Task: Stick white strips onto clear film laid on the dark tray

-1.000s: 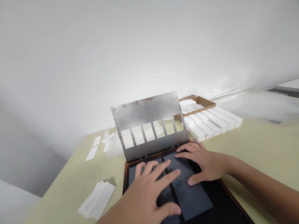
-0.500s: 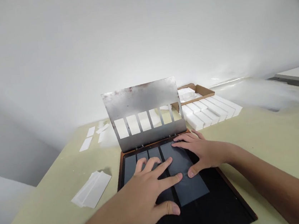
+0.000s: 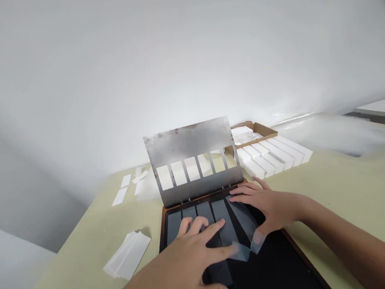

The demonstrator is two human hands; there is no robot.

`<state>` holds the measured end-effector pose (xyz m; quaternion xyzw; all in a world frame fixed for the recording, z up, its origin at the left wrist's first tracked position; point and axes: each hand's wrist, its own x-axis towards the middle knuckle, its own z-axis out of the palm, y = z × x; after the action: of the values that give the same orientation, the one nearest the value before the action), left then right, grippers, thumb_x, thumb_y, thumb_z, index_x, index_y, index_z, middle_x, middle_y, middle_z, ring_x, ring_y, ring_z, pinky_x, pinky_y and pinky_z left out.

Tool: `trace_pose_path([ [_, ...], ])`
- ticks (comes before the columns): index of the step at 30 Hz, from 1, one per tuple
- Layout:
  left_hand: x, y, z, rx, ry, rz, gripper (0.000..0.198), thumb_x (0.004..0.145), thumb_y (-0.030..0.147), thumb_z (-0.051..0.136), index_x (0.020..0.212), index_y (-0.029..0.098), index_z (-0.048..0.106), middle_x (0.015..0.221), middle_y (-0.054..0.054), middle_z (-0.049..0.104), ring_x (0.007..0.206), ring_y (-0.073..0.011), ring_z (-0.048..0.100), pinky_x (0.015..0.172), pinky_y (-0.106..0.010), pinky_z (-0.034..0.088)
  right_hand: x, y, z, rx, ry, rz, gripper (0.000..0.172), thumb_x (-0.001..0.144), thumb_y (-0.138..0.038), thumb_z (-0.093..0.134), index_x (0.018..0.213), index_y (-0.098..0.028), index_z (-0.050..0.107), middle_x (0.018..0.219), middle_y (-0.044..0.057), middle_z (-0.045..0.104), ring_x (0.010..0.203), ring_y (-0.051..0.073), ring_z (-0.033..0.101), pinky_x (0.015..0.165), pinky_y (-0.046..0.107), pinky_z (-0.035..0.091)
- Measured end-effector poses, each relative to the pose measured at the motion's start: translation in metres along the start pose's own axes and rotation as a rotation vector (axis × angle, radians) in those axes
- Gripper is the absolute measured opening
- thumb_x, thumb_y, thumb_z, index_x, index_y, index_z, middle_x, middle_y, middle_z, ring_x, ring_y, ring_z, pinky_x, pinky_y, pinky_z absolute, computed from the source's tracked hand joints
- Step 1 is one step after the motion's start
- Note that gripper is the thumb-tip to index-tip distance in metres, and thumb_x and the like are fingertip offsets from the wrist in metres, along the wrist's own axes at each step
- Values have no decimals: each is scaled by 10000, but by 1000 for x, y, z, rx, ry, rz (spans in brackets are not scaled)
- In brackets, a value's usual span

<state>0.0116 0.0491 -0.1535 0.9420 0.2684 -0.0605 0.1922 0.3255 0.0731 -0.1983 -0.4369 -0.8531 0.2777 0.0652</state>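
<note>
A black board (image 3: pixel 279 264) with an orange-brown edge lies in front of me, several translucent grey film strips (image 3: pixel 203 210) side by side on it. My left hand (image 3: pixel 191 256) rests over them, fingers spread. Its index fingertip presses a film strip (image 3: pixel 222 210), and its middle joints hide the lower parts of others. Farther right, my right hand (image 3: pixel 271 205) has its fingers and thumb stretched out on a tilted film strip (image 3: pixel 240 211). Near the right thumb and a left fingertip, the lower film ends look bent upward. Behind stands a hinged metal plate (image 3: pixel 187 145) with rectangular windows, tilted up from the board.
White card strips (image 3: pixel 128 254) lie fanned on the pale yellow table (image 3: pixel 75 278) at left, with more white pieces (image 3: pixel 121 192) farther back. White blocks (image 3: pixel 277 158) and a cardboard tray (image 3: pixel 264 131) sit at back right, beside clear plastic sheeting (image 3: pixel 337 135).
Two film pieces that lay together have come apart, the right one swinging rightward under my right hand. Their lower ends now curl up. The whole scene sits lower in view.
</note>
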Motion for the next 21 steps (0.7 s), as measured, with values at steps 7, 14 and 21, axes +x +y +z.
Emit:
trace_pose_path([
  [7,-2,4,-4,-21,7,13,834,853,815,649,1588,515,394,1669,-123,403,1355,-500,453,1071,-736,332,5,-2,2,45,42,-64,1089,645,-707,879,1566,-254,514,1646,139,403,1567,417,261,1281,637,-100],
  [14,-3,7,-7,23,-10,33,686,887,802,618,1507,526,519,1698,-110,358,1335,-488,481,1051,-741,333,4,5,5,-13,84,-78,1095,628,-731,872,1562,-285,513,1576,131,476,1533,432,307,1270,666,-86],
  [21,-3,3,-7,74,26,84,684,888,797,619,1497,495,551,1661,-139,417,1246,-447,542,979,-645,431,0,12,4,-21,76,-85,1057,654,-666,890,1574,-328,494,1597,126,469,1543,452,296,1248,721,-89],
])
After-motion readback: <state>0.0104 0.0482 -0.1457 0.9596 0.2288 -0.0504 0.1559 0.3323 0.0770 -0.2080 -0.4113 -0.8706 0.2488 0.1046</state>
